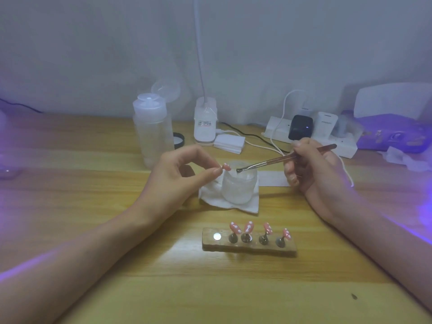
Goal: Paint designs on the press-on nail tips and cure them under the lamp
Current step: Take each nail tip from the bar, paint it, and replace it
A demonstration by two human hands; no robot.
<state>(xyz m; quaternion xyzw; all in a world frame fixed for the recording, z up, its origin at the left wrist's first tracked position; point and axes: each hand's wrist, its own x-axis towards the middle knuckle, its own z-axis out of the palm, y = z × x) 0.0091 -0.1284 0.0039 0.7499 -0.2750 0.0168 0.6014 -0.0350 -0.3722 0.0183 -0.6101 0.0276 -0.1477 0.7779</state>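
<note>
Nail stand (pixel 249 244) crosswise, brush (pixel 280 160) pointing left

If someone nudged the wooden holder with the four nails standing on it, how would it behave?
The wooden holder looks low and flat, so it would probably slide, not tip. Its four nail tips stand on thin stems, likely top-heavy and easily knocked loose. One shiny spot sits bare.

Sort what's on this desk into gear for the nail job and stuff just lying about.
In use: left hand pinching a nail tip; right hand holding the brush; glass jar; holder block with four painted tips; curing lamp.

Lying about: pump bottle, power strip, black-rimmed lid.
</note>
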